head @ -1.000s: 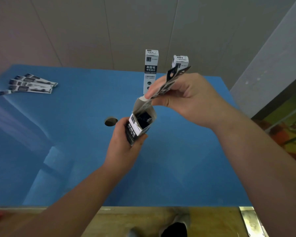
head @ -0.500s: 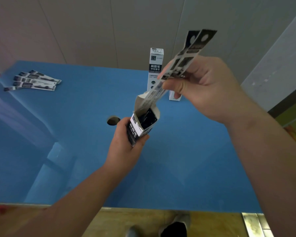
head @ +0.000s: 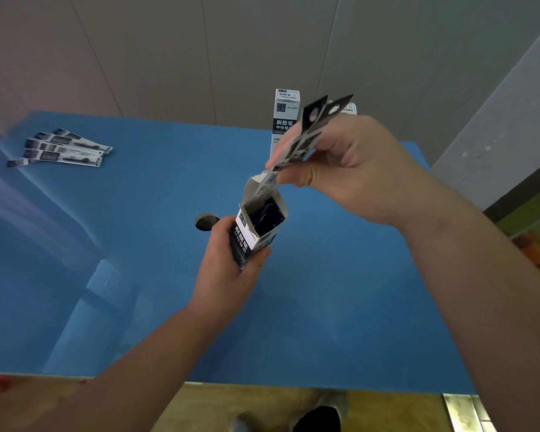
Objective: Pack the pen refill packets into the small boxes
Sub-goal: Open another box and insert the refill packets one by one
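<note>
I saw the left hand [head: 228, 269] gripping the open box [head: 256, 230] above the blue table [head: 325, 307]. The right hand [head: 349, 166] pinched refill packets [head: 306, 141] at the box's mouth, partly hiding two upright boxes [head: 286, 113] far behind. Spare packets [head: 60, 149] lay far left, well apart.

Blue table [head: 138, 244], black-and-white printed box [head: 256, 232], black-and-white packets [head: 306, 138]

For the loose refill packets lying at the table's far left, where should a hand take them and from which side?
Judging from their pose, pinch the refill packets across their narrow width near the right-hand ends, coming from above. They lie flat, fanned and overlapping on the table, with those ends pointing toward the open box.
</note>
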A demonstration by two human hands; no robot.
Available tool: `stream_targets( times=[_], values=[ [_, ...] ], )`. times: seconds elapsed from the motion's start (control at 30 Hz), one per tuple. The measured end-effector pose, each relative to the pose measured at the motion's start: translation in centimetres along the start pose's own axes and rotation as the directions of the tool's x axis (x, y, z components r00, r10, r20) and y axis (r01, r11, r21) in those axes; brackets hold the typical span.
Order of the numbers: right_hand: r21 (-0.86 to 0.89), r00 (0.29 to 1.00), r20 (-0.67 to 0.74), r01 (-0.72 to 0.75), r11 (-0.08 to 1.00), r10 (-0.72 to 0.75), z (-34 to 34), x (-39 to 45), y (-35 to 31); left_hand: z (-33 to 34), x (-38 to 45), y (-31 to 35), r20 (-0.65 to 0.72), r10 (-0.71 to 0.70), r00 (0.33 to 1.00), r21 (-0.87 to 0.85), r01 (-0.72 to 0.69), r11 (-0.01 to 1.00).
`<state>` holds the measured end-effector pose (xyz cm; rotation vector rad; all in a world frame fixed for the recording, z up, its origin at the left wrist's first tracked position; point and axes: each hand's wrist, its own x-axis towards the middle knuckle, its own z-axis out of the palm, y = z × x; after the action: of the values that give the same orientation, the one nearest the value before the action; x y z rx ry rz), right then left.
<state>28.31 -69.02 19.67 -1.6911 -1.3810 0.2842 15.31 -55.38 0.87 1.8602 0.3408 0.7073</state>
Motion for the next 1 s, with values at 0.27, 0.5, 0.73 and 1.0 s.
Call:
stream_targets(
  times=[0.27, 0.5, 0.73, 1.0],
  values=[
    [-0.147, 0.998, -0.015, 0.059, 0.987, -0.062, 0.6, -1.1, 0.1, -0.1, 0.0, 0.3, -0.007, 0.007, 1.000, 0.002, -0.007, 1.000],
    [-0.089, 0.994, -0.034, -0.102, 0.991, 0.100, 1.7, -0.4, 2.1, 0.0, 0.1, 0.6, -0.012, 0.031, 0.999, 0.020, -0.031, 0.999],
    [0.211, 0.985, -0.037, -0.157, 0.965, 0.168, 1.9, -0.4, 2.5, -0.2, 0.1, 1.0, -0.029, 0.034, 0.999, 0.031, -0.033, 0.999],
    [-0.211, 0.963, 0.067, -0.242, 0.947, 0.261, 2.2, 0.1, 2.7, 0.1, 0.1, 1.5, -0.012, 0.024, 1.000, 0.037, -0.024, 0.999]
  ],
)
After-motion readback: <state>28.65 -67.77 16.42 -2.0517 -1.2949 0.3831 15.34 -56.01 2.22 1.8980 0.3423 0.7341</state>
